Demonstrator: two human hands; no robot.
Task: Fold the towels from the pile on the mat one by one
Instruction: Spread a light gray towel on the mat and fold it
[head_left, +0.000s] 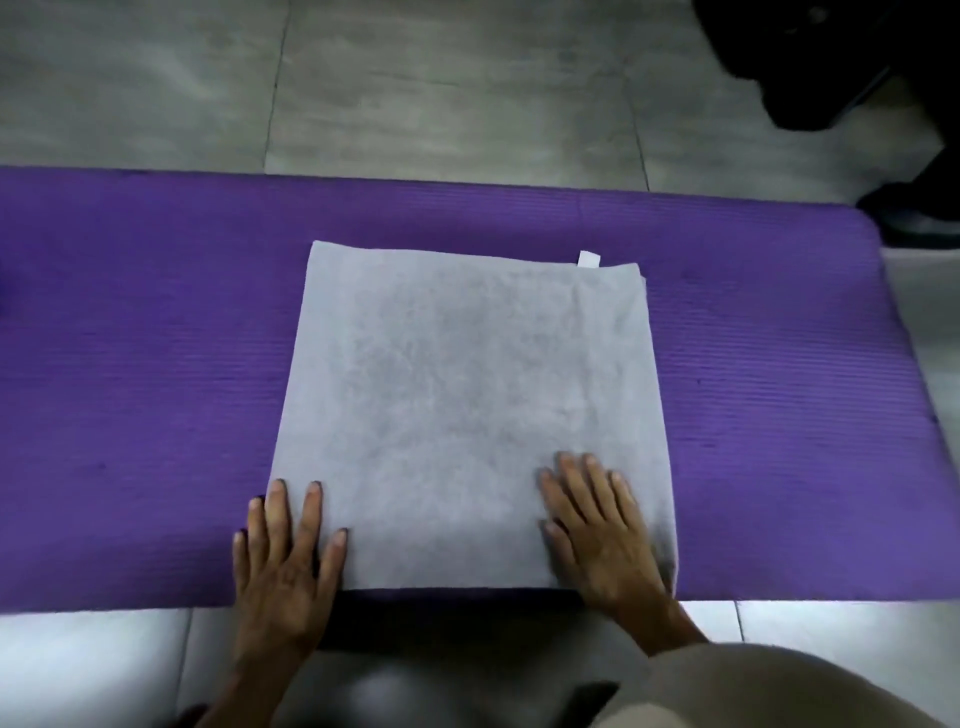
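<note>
Head view, left hand (283, 566), right hand (602, 535) flat on towel (467, 395)

I'm kneeling indoors on a floor (415, 88) of large grey stone-look tiles with thin grout lines, a ribbed purple exercise mat (156, 364) spread across it, which suggests a room in a home or a studio, though I cannot tell which.

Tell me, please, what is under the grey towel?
The purple mat lies under the grey towel. Both hands, left hand and right hand, rest flat on top. Anything beneath the towel is covered.
</note>
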